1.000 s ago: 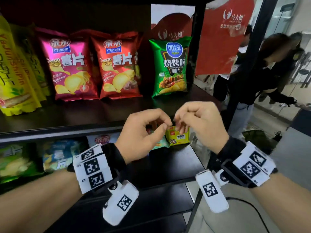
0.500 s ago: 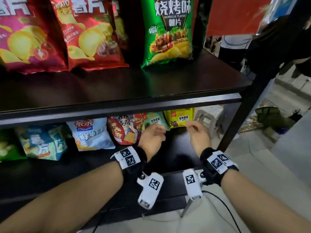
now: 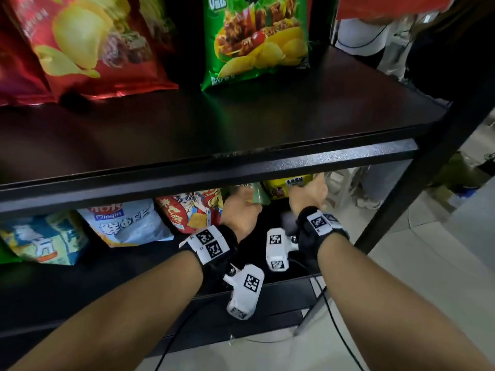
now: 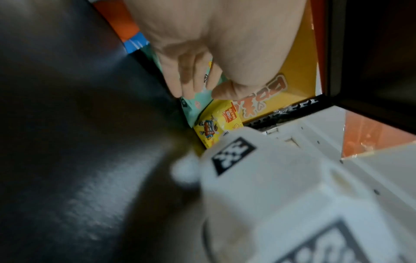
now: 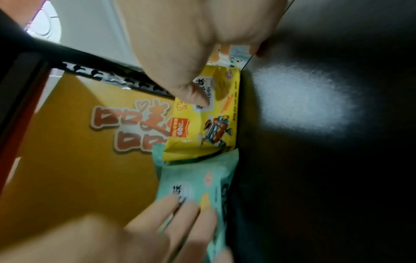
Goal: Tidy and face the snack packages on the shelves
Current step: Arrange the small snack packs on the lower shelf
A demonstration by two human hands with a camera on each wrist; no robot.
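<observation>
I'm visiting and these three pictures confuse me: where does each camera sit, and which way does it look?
Head: worn on head, looks down at shelves; forearms, left hand, right hand.
Left wrist: along left palm toward mint packet.
Right wrist: along right thumb toward yellow packet; left fingers.
Both wrist views share both packets.

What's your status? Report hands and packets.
Left hand holds mint-green packet. Right hand pinches yellow packet, thumb on its face. Packets overlap at edges on lower shelf. Large yellow pack close behind.
</observation>
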